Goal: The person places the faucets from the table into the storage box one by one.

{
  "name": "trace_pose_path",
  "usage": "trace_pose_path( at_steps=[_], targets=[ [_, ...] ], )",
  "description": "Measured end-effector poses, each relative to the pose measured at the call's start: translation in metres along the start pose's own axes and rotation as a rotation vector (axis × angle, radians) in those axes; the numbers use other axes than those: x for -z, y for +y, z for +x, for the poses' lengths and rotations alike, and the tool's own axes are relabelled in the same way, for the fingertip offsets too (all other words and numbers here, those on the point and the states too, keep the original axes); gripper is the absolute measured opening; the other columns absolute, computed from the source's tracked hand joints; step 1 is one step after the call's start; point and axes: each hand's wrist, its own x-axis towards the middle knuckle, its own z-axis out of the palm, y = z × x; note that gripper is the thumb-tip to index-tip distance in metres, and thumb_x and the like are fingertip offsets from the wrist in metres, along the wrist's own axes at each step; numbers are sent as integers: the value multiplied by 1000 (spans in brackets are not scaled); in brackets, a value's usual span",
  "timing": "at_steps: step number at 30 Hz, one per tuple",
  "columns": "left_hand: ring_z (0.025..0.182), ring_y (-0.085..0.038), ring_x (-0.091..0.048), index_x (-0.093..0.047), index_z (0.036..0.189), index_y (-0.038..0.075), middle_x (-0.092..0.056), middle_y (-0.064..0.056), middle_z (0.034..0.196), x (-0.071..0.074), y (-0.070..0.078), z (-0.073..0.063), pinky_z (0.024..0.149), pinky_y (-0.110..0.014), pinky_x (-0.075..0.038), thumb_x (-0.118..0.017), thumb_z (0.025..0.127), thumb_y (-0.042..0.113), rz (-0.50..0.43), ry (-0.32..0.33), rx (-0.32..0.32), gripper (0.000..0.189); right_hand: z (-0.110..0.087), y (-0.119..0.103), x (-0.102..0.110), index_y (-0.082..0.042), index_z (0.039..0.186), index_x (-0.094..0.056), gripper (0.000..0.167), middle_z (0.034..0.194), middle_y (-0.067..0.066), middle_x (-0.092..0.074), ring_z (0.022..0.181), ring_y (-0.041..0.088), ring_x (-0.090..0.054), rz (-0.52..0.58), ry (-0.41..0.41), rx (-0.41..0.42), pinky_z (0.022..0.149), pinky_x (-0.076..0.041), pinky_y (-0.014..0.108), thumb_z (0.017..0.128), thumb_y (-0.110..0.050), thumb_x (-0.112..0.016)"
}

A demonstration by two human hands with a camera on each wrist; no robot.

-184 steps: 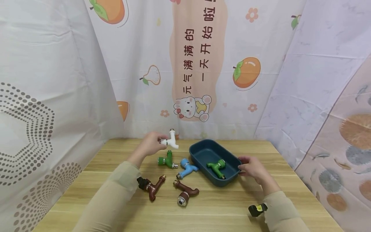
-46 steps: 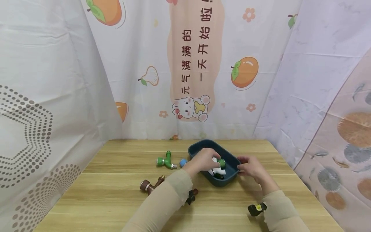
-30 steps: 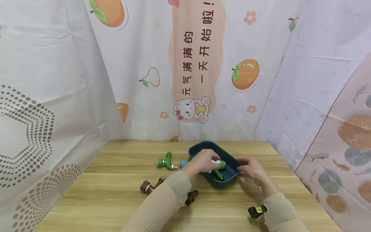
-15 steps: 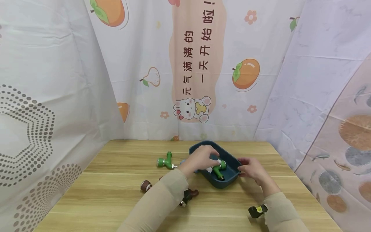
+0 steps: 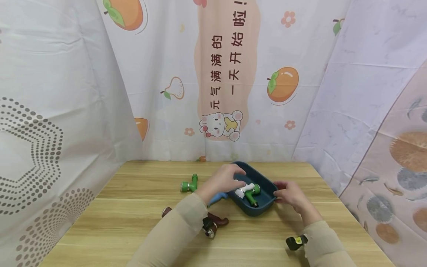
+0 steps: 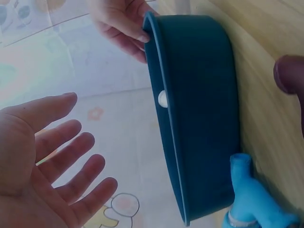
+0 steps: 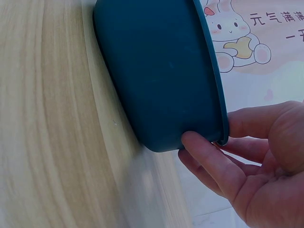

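My left hand [image 5: 222,181] is over the left edge of a dark teal plastic tub [image 5: 254,212], its fingers spread and holding nothing. In the left wrist view, a gap separates that hand [image 6: 21,156] from the tub wall. Inside the tub, a white tap [image 5: 247,187] lies across a green tap [image 5: 251,198]. At the tub's right corner, my right hand [image 5: 288,193] pinches the rim, thumb and fingers on either side in the right wrist view. A blue tap [image 6: 259,199] lies beside the tub's left wall, partly hidden by my left hand in the head view.
Another green tap [image 5: 189,186] lies farther left on the wooden table [image 5: 133,207]. Two brown taps are near my left forearm: one [image 5: 220,221] in front of the tub, the other [image 5: 166,211] mostly covered by the sleeve. A patterned curtain [image 5: 160,141] hangs behind the table.
My left hand carried the white tap from the table's left side into the tub, let it go there, and has drawn back up and left. The right hand stays on the rim.
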Motion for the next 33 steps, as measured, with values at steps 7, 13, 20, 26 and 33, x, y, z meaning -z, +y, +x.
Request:
trace_pose_path(
  at_steps=[7, 13, 20, 26, 33],
  targets=[
    [122, -15, -58, -71, 128, 18, -66, 5, 128, 13, -7, -10, 104, -36, -47, -76, 93, 35, -28, 6, 38, 39, 0, -1, 0, 22, 138, -42, 49, 128, 40, -51, 106, 40, -64, -4, -4, 4, 84, -57, 53, 93, 12, -57],
    [128, -16, -55, -70, 130, 21, -63, 3, 133, 23, -15, -20, 107, -39, -45, -74, 94, 36, -40, 1, 64, 40, -1, -2, 0, 22, 138, -43, 48, 128, 39, -52, 106, 40, -64, -5, -3, 2, 84, -57, 52, 92, 12, -57],
    [126, -20, -57, -70, 129, 18, -64, 1, 133, 29, -27, -32, 105, -39, -46, -76, 93, 34, -45, 17, 67, 41, -2, -1, -1, 22, 137, -44, 48, 129, 39, -52, 106, 41, -64, -13, -1, 7, 84, -58, 52, 91, 13, -56],
    [127, -24, -56, -70, 129, 16, -62, -4, 136, 34, -34, -43, 105, -44, -45, -77, 91, 32, -55, 44, 77, 41, -2, -1, -1, 21, 138, -44, 48, 130, 39, -52, 108, 41, -63, -10, 4, 0, 84, -58, 51, 92, 13, -56],
    [122, -29, -59, -69, 129, 14, -60, -6, 137, 40, -42, -54, 101, -46, -49, -78, 91, 28, -63, 77, 75, 42, -1, -2, 0, 21, 138, -44, 49, 131, 39, -52, 108, 41, -63, -8, 9, -5, 83, -58, 50, 92, 12, -56]
  ],
)
